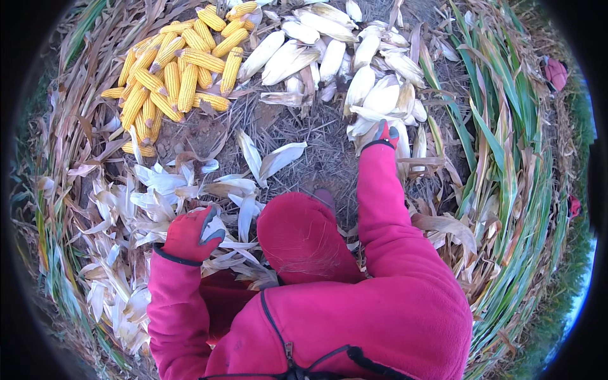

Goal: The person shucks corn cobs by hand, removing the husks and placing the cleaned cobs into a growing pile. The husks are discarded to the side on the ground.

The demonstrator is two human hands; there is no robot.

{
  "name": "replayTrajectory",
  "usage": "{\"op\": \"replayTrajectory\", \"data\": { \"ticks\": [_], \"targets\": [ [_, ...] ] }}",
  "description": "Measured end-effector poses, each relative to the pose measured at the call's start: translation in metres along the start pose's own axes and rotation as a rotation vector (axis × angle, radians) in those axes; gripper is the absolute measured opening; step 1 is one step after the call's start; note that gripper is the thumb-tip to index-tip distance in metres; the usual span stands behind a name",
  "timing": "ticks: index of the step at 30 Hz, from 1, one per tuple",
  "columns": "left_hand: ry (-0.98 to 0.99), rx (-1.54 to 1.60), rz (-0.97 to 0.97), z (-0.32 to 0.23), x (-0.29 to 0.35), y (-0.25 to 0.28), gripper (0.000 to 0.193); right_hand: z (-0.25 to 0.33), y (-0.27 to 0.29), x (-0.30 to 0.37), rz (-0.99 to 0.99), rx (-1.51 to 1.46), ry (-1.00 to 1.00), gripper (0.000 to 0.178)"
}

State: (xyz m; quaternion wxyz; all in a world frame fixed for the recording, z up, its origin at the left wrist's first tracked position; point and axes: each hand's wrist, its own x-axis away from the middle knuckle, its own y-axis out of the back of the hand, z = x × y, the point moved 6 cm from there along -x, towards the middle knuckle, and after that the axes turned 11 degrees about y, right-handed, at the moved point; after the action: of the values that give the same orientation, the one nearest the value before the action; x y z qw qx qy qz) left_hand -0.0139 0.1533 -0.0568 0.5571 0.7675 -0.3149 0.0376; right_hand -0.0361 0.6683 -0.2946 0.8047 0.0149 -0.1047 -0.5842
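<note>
My left hand (190,235), in a red glove with grey fingertips, is curled above a heap of loose pale husks (126,253). A whitish piece of corn husk (214,228) shows between its thumb and fingers. With the arm stretched forward, my right hand (386,134), also gloved, closes on a pale ear of corn in its husk (370,114) at the near edge of a pile of unpeeled corn (332,60). The sleeve and glove hide part of that grip. Peeled yellow corn cobs (183,69) lie heaped at the far left.
Dry stalks and leaves (500,145) bank up along the right side, with more stalks (69,158) on the left. Opened husks (269,158) lie on the straw-strewn soil (329,145) ahead of my red-clad knee (304,234). A pink bundle (555,73) shows at far right.
</note>
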Motion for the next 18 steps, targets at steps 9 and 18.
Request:
{"op": "replayTrajectory", "data": {
  "ticks": [9, 18],
  "targets": [
    [-0.012, -0.094, -0.054, -0.008, -0.002, -0.005, 0.061, 0.059, -0.072, -0.029, 0.063, 0.189, 0.110, 0.053],
    [-0.004, -0.113, -0.095, -0.003, 0.015, -0.008, 0.067, 0.010, 0.004, -0.021, 0.294, 0.200, 0.024, 0.054]
  ]
}}
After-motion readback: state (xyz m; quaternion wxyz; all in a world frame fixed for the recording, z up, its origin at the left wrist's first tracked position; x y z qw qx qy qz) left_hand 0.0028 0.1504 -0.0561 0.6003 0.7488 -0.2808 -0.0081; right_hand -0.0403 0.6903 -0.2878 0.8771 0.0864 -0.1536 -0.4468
